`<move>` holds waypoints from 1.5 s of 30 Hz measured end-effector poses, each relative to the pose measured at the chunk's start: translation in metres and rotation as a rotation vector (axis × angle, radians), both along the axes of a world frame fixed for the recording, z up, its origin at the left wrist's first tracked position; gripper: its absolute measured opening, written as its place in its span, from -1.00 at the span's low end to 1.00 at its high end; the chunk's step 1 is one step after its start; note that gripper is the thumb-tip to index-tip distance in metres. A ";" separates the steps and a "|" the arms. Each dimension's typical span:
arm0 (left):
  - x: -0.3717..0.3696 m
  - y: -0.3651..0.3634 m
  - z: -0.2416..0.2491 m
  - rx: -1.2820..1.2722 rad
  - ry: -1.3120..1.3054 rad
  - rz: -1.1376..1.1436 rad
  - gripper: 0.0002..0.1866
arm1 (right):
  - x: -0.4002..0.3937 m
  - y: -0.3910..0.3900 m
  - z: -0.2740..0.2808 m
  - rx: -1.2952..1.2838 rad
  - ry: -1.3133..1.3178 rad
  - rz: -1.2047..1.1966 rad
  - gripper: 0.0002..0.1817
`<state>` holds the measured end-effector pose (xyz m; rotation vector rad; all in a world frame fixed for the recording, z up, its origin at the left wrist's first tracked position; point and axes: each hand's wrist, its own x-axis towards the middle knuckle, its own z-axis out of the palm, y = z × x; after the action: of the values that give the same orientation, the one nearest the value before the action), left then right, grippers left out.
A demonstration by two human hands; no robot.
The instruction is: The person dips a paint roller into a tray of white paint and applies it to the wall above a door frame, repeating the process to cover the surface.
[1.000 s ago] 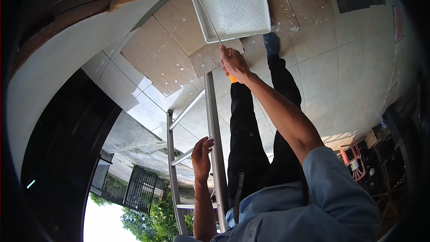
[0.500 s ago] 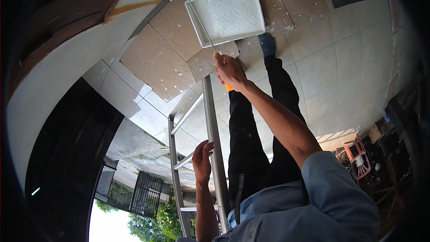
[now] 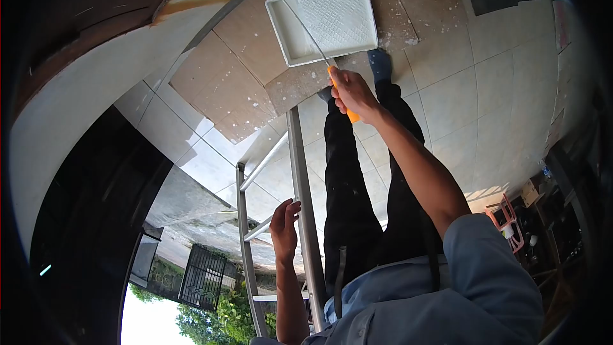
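My right hand (image 3: 352, 94) is wrapped round the orange handle of a paint roller (image 3: 300, 21). The roller's thin metal rod crosses above the white paint tray (image 3: 285, 33), and its narrow white head lies past the tray's upper left corner, at the wall's lower edge. White paint coats the tray's ribbed slope. My left hand (image 3: 285, 230) is beside the metal ladder's (image 3: 300, 172) near rail, its fingers loosely curled and apart, with nothing seen in them. Whether it touches the rail is unclear.
Paint-spattered cardboard (image 3: 223, 89) covers part of the tiled floor around the tray. A curved pale wall (image 3: 96, 83) runs along the left. My feet stand below the tray. A pink chair (image 3: 507, 223) and shelves are at the right, a black gate (image 3: 202, 276) at lower left.
My right hand has moved right and slightly up with the roller, and the roller's head has come more into view along the wall's edge. My left hand has barely shifted.
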<state>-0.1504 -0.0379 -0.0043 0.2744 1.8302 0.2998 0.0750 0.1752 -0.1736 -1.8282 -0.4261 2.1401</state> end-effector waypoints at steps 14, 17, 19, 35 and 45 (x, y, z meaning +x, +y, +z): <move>-0.006 -0.010 0.003 -0.021 -0.008 0.042 -0.60 | 0.016 0.009 -0.003 0.026 -0.023 -0.008 -0.56; -0.004 -0.008 0.003 -0.027 -0.001 0.031 -0.59 | 0.006 0.024 -0.041 0.080 -0.056 0.007 -0.56; -0.002 -0.007 0.005 -0.023 -0.001 0.035 -0.59 | 0.004 0.028 -0.037 0.067 -0.057 0.008 -0.55; 0.002 -0.008 0.005 -0.033 -0.012 0.030 -0.58 | 0.021 0.001 -0.011 0.034 -0.017 -0.025 -0.53; 0.007 -0.002 0.006 -0.016 -0.001 0.023 -0.61 | 0.021 0.015 -0.022 0.087 -0.048 -0.010 -0.50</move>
<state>-0.1435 -0.0402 0.0013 0.2417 1.8352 0.3013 0.0960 0.1902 -0.1958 -1.8332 -0.5112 2.0411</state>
